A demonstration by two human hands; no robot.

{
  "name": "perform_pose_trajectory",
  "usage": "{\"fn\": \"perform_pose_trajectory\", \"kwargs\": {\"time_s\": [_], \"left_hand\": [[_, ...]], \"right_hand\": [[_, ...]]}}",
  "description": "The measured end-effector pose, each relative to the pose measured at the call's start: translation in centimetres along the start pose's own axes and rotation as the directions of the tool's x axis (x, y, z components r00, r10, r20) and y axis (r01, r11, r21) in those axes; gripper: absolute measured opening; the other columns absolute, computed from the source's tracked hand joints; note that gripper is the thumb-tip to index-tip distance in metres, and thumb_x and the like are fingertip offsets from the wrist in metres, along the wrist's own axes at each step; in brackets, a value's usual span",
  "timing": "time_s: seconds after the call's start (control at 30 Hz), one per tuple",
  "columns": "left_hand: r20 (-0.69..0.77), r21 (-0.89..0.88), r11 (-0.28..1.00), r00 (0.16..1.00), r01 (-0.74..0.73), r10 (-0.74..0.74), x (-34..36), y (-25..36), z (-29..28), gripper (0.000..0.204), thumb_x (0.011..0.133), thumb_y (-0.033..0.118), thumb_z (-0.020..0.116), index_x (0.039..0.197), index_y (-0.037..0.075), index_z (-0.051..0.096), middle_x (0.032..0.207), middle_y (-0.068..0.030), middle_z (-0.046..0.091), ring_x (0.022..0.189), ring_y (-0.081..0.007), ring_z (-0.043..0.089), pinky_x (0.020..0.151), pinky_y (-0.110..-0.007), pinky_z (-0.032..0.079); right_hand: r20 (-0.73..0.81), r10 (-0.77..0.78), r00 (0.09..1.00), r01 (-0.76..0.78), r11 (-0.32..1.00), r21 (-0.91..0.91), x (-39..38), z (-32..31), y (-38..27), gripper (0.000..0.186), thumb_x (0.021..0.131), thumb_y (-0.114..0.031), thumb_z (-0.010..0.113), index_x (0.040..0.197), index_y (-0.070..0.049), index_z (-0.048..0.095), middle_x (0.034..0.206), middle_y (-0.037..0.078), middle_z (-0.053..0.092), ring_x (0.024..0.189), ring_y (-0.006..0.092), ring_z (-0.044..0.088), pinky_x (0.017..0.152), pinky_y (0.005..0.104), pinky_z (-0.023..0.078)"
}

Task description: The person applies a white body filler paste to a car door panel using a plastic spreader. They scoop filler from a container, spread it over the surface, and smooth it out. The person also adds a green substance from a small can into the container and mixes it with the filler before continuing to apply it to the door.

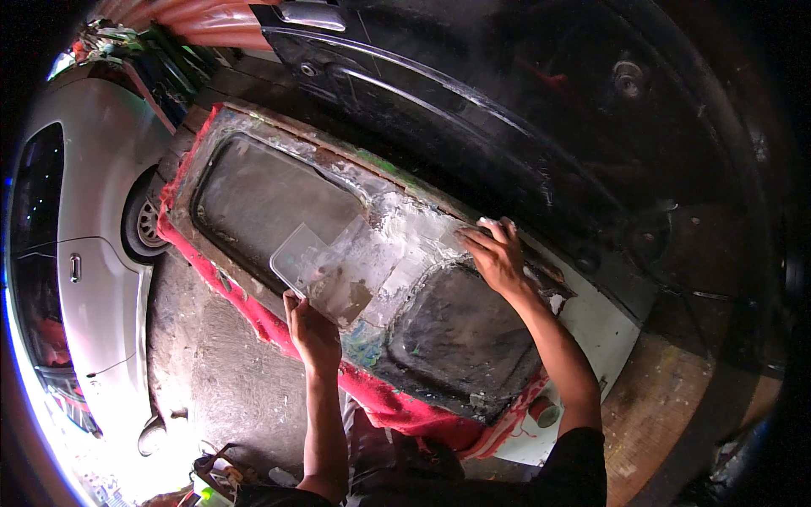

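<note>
My left hand (313, 331) pinches the near edge of a clear, round-cornered sheet (297, 251), which lies over the middle of a worn panel. White paste (416, 230) is smeared thickly across the panel beside the sheet. My right hand (498, 256) rests at the panel's far edge, by the paste, with its fingers curled. Something white shows at its fingertips; I cannot tell whether it is paste or a held piece. The worn panel (253, 291) has two dark sunken areas, one to the left (274, 190) and one to the right (460, 329).
Red cloth (401, 416) lies under the panel along its near and left edges. A large black vehicle panel (541, 93) stands behind. A silver car (101, 186) is at the left. A small round can (544, 411) sits near my right forearm.
</note>
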State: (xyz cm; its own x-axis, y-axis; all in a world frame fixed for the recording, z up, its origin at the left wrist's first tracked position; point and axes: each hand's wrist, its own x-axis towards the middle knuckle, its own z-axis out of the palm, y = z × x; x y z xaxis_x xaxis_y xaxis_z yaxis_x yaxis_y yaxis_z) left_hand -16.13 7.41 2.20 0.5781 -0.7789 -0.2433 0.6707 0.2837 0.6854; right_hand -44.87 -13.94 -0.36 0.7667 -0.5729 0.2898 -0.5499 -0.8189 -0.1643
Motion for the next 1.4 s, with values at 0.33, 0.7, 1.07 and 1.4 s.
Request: {"fn": "perform_pose_trajectory", "kwargs": {"time_s": [0.33,0.7,1.07,1.4], "left_hand": [[-0.178,0.028,1.0,0.984,0.01,-0.005,-0.8,1.1,0.8,0.027,0.099,0.017,0.046,0.125,0.013,0.049,0.122,-0.0092,0.062,0.113,-0.0263,0.064,0.094,-0.041,0.053],[-0.102,0.053,0.999,0.995,0.0,0.005,-0.7,0.8,1.9,0.016,0.096,0.017,0.05,0.11,0.011,0.048,0.113,-0.007,0.063,0.102,-0.0208,0.065,0.088,-0.036,0.053],[-0.156,0.057,0.998,0.988,0.003,0.006,-1.0,1.2,2.0,0.021,0.096,0.018,0.051,0.116,0.01,0.048,0.113,-0.0074,0.063,0.102,-0.0202,0.065,0.088,-0.035,0.054],[-0.1,0.027,1.0,0.995,0.005,-0.002,-0.8,1.0,1.6,0.021,0.096,0.016,0.05,0.116,0.01,0.049,0.114,-0.0063,0.063,0.105,-0.021,0.065,0.089,-0.035,0.054]], "right_hand": [[0.027,-0.049,0.998,0.049,0.999,-0.015,-0.4,1.7,-0.1,0.03,0.085,-0.004,0.067,0.112,-0.013,0.074,0.125,-0.002,0.069,0.119,0.025,0.055,0.106,0.0532,0.04],[0.014,-0.054,0.998,0.054,0.998,-0.033,0.6,-0.8,0.1,0.029,0.083,-0.003,0.067,0.109,-0.012,0.075,0.124,-0.001,0.068,0.12,0.0249,0.055,0.108,0.0565,0.039],[0.103,-0.103,0.989,0.109,0.992,-0.061,1.2,1.0,0.4,0.025,0.088,-0.012,0.067,0.112,-0.015,0.072,0.123,-0.002,0.067,0.127,0.0252,0.054,0.112,0.0571,0.036],[0.069,-0.103,0.992,0.107,0.992,-0.063,2.1,-0.3,0.3,0.022,0.089,-0.011,0.064,0.109,-0.014,0.073,0.12,-0.003,0.068,0.126,0.0254,0.054,0.112,0.0582,0.036]]}}
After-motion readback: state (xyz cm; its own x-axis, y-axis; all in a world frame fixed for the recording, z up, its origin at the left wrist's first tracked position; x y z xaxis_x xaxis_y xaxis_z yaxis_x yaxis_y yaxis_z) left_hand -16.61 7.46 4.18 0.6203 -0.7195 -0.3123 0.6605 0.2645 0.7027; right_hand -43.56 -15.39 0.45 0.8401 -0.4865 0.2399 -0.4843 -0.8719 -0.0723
